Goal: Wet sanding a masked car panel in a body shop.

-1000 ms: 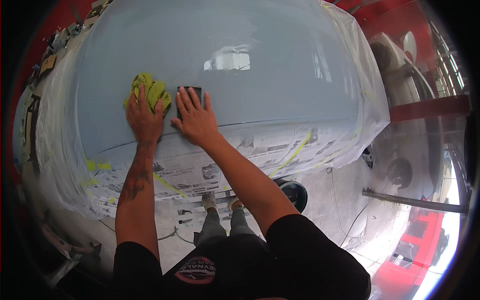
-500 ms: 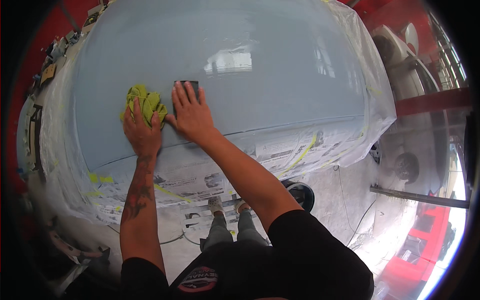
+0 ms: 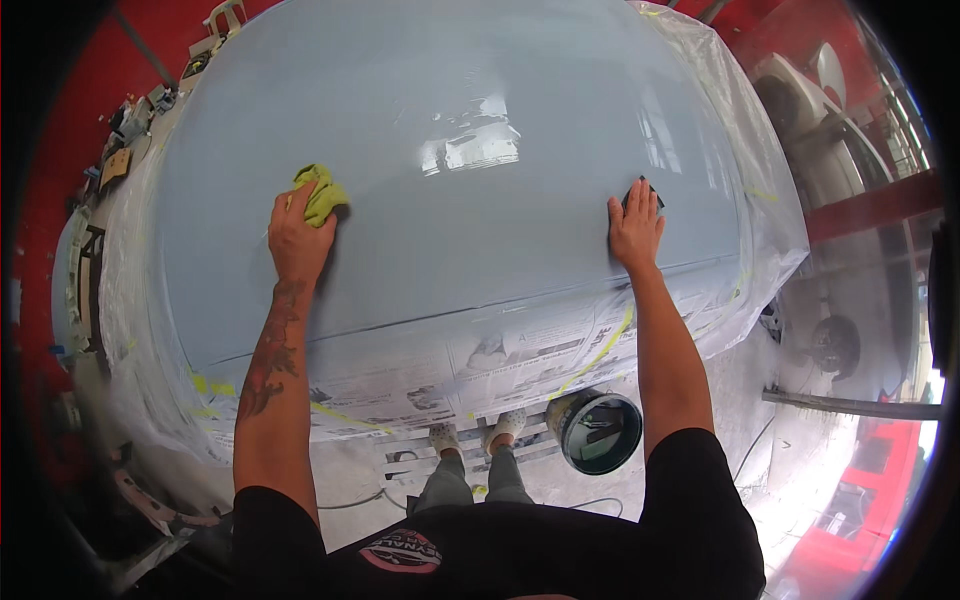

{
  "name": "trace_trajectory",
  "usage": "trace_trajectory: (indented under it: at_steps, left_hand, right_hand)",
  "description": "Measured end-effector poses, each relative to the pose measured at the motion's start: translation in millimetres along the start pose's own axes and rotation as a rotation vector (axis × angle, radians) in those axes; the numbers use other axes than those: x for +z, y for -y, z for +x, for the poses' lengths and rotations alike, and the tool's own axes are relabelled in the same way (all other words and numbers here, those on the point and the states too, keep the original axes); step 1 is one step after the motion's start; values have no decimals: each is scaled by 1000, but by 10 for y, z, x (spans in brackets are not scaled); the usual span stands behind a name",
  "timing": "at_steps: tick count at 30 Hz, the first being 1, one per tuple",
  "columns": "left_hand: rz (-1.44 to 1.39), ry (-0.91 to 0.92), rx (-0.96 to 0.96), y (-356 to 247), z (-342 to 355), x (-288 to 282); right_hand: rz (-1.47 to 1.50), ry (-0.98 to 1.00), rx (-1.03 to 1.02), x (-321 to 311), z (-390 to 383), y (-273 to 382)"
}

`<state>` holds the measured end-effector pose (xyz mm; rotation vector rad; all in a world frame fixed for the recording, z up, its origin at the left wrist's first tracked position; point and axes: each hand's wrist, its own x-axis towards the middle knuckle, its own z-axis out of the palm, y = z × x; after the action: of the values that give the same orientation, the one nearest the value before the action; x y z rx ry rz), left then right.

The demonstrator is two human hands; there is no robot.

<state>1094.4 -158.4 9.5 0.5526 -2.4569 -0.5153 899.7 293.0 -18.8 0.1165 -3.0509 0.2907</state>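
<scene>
A large glossy blue-grey vehicle panel (image 3: 470,230) fills the upper middle, with watery-looking streaks and reflections. My left hand (image 3: 300,232) is on its left half, fingers curled onto a crumpled yellow-green cloth (image 3: 324,193). On the right half, my right hand (image 3: 636,226) lies with fingers extended over a small dark pad (image 3: 659,203), pressing it to the surface and mostly hiding it.
Newspaper masking (image 3: 450,370) with yellow tape covers the near side; clear plastic sheeting (image 3: 775,230) drapes around. A dark bucket (image 3: 600,435) stands by my feet, with hoses on the floor. A white car (image 3: 815,140) is at right, assorted items (image 3: 135,125) at far left.
My right hand has moved with the dark pad from beside the cloth far to the right. My left hand and cloth have shifted slightly right. More of the bucket now shows.
</scene>
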Motion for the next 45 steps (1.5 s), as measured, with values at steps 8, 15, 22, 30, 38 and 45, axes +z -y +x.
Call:
trace_trajectory:
  at_steps: [8,15,22,30,38,45]
  left_hand:
    - [-188,183,21,-2077,1629,350]
    - [-194,68,119,-1188,559,165]
    - [-51,-16,-59,-177,-690,-255]
    - [141,7,-51,138,-1035,-380]
    - [120,12,-64,97,-1004,-353]
    - [12,34,-95,121,-990,-226]
  right_hand:
    - [-10,-2,8,-80,-4,0]
    - [48,48,-94,-83,-99,367]
    - [180,145,-893,264,-715,2619]
    - [-33,93,-428,-46,504,1132]
    - [64,43,-341,120,787,2438]
    - [69,133,-876,378,518,3547]
